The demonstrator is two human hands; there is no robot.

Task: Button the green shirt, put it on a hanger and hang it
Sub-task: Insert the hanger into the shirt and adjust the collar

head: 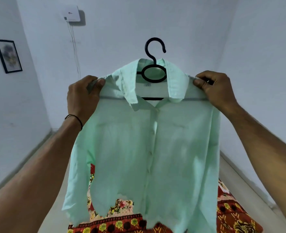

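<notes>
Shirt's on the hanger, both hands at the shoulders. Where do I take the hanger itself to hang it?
Grip the hanger at its ring below the hook, from your side through the open collar. The ring stands bare and upright there; its arms lie under the green shirt, and the hook should stay free for hanging.

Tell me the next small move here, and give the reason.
Probably shift the right hand to the hook of the hanger. The green shirt sits on it and looks buttoned, the left hand and right hand only pinch its shoulders, and the hook catches on nothing yet.
</notes>
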